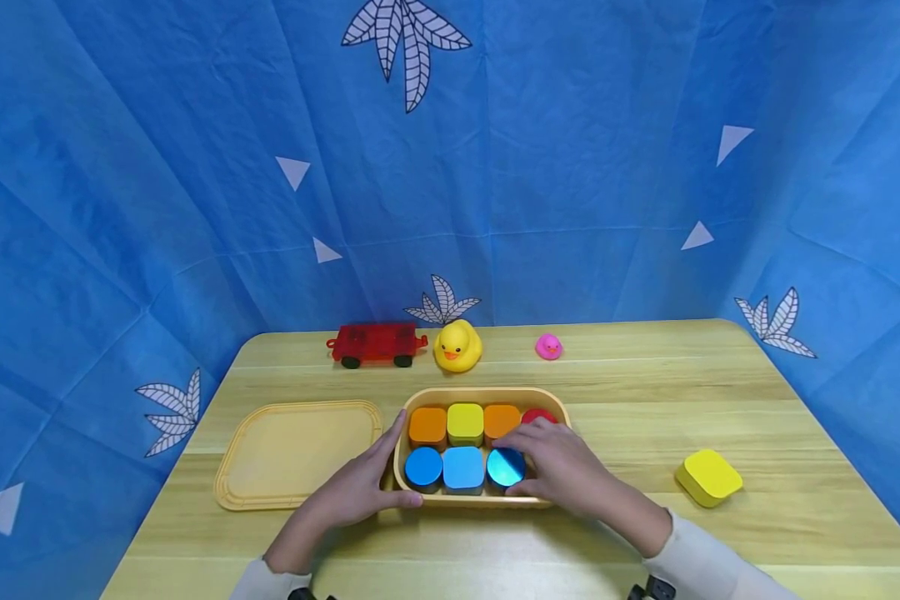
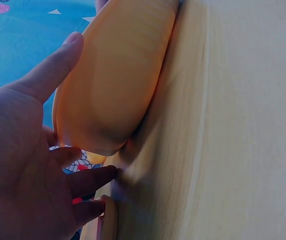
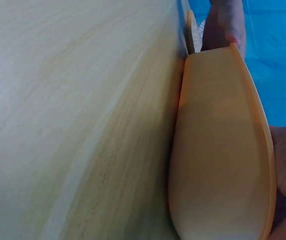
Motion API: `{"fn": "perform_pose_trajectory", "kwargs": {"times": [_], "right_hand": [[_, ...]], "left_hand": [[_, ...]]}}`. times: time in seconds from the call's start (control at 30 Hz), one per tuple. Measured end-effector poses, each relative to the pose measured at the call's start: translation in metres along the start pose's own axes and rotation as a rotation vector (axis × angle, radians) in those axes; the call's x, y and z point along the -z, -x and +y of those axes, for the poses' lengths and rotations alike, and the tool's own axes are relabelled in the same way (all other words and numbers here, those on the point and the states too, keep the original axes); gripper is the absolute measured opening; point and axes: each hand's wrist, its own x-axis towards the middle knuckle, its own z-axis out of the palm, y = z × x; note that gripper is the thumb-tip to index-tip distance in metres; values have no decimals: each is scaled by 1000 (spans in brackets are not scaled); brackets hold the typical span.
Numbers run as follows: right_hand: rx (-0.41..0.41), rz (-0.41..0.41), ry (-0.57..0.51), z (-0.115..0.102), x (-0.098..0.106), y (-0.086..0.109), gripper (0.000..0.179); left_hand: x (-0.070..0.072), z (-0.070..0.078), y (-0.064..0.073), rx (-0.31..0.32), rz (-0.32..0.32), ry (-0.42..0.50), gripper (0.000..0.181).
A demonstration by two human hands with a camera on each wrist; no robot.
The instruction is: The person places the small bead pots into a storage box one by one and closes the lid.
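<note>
A tan open box (image 1: 487, 502) stands on the table, holding colored blocks in two rows. My left hand (image 1: 352, 492) lies along its left end, fingers extended and thumb at the front rim; the thumb touches the box wall (image 2: 118, 75) in the left wrist view. Reaching over the right end, my right hand (image 1: 570, 467) pinches a shiny blue round block (image 1: 506, 471) in the front row. Beside that are a light blue square block (image 1: 462, 468) and another blue round block (image 1: 423, 467). Behind, a red block (image 1: 538, 415) is partly hidden by my right hand.
A tan lid (image 1: 300, 454) lies left of the box. A yellow block (image 1: 708, 477) sits to the right on the table. Along the back stand a red toy wagon (image 1: 375, 343), a yellow duck (image 1: 457, 348) and a small pink duck (image 1: 548, 347).
</note>
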Motion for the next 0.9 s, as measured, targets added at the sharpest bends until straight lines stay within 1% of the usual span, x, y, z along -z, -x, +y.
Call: {"fn": "perform_pose_trajectory", "kwargs": {"times": [0.1, 0.33, 0.77, 0.9], "right_hand": [[-5, -17, 18, -1, 1, -1, 58], [-11, -22, 40, 0, -1, -2, 58], [-10, -21, 6, 3, -3, -3, 62], [5, -6, -11, 3, -3, -2, 62]], "left_hand": [[0, 0, 0, 1, -1, 3, 115], [0, 0, 0, 0, 0, -2, 115], [0, 0, 1, -7, -3, 7, 116], [0, 0, 0, -9, -2, 0, 115]]}}
